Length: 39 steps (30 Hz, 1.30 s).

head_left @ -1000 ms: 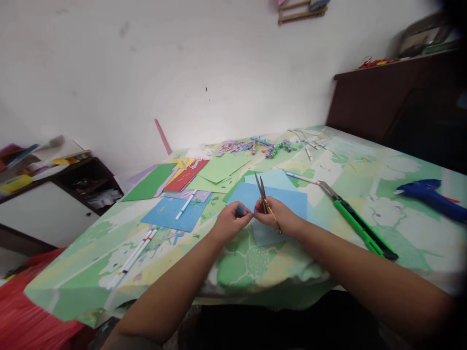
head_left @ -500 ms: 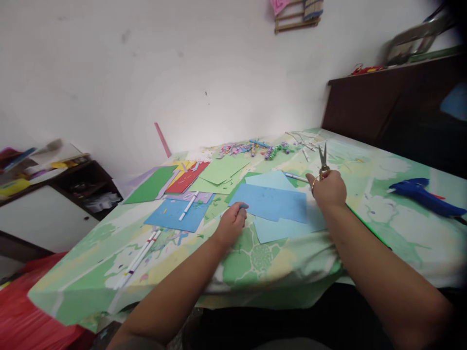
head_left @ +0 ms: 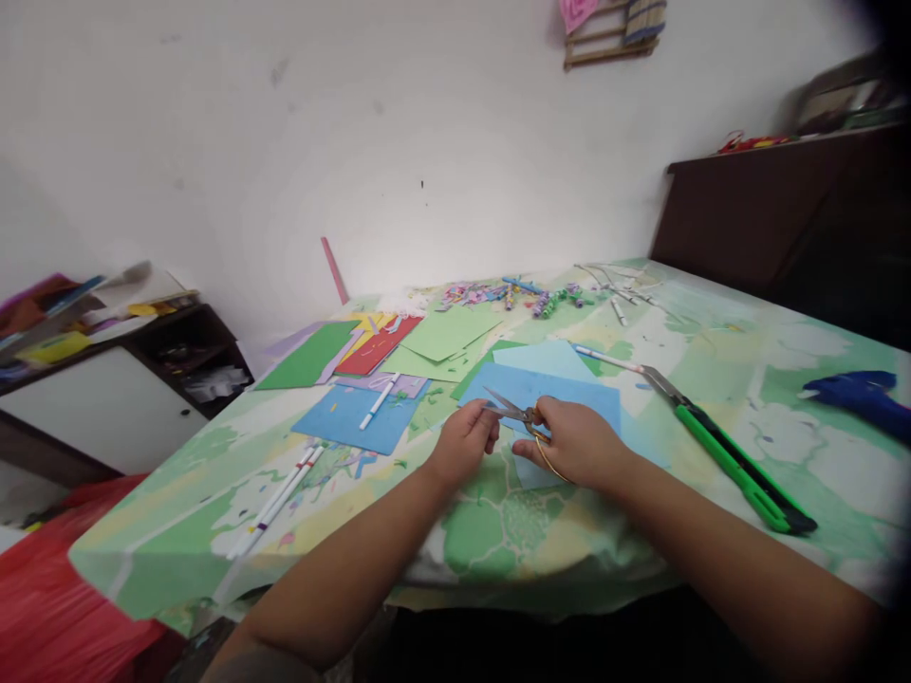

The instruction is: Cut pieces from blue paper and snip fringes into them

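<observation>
My right hand (head_left: 573,438) is closed round the handles of a pair of scissors (head_left: 529,415), and the blades point left with their tips apart. Opposite them, my left hand (head_left: 462,441) pinches a small blue piece of paper (head_left: 490,408), mostly hidden by the fingers. The scissor blades reach up to this piece; whether they touch it I cannot tell. Beneath both hands lies a blue sheet (head_left: 569,396) over a light blue sheet (head_left: 545,359). To the right of my right hand rests a green box cutter (head_left: 736,463) with its blade out, beside a marker (head_left: 604,358).
Left on the table are a blue sheet (head_left: 342,413), markers (head_left: 285,493), a red sheet (head_left: 377,347) and green sheets (head_left: 452,332). Paper curls (head_left: 548,302) and scraps lie at the back. A blue glue gun (head_left: 854,394) is at the right edge.
My right hand has brought the scissors leftward and down to my left hand, uncovering the green box cutter. The camera view has shifted slightly left.
</observation>
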### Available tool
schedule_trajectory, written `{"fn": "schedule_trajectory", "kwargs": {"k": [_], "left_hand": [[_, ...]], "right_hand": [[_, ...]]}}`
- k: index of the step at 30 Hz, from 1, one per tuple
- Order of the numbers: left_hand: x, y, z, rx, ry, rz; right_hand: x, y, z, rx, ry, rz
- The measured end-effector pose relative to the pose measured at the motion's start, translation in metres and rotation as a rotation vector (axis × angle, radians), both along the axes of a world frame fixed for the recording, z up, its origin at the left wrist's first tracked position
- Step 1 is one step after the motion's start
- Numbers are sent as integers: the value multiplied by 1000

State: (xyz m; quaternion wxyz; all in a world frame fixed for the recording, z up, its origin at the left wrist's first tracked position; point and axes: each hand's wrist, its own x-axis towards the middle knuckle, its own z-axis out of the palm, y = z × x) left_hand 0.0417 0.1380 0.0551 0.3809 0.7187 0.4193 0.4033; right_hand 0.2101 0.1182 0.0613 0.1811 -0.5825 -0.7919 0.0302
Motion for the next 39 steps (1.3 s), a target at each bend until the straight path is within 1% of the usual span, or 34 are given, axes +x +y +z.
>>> {"fn": "schedule_trajectory", "kwargs": {"k": [4, 12, 17, 24, 28, 33, 39], "left_hand": [[-2, -1, 1, 55, 58, 5], [-2, 0, -2, 60, 115, -29], [-2, -3, -1, 61, 112, 1], [-1, -6, 5, 71, 132, 33], [-2, -3, 3, 48, 155, 35], [-4, 1, 0, 20, 158, 7], [-6, 1, 2, -39, 100, -30]], "right_hand": [[-2, -2, 0, -37, -56, -3], [-9, -2, -4, -110, 23, 28], [-10, -1, -6, -121, 34, 33], [-11, -1, -5, -184, 57, 40], [-11, -1, -5, -185, 27, 45], [-10, 0, -6, -188, -27, 39], [-11, 1, -7, -180, -46, 33]]}}
